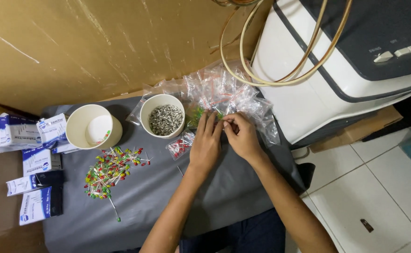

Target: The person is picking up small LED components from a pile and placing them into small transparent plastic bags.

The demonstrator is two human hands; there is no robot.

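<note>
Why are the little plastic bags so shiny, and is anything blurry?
Head view: light glints white off the crinkled plastic bags; the hands and the pile of coloured lights look sharp; the cup of metal bits casts a soft shadow on the grey cloth; straight edges bend slightly near the corners.

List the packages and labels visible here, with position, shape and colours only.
Small cartons: far left, beside the grey mat; rectangular, white with blue print, some stacked.
Clear plastic bags: heaped behind both hands, crinkled, red and green parts inside.
Small clear bag: left of the left hand, red parts inside.
Machine buttons: top right, white, tiny labels above.
</note>
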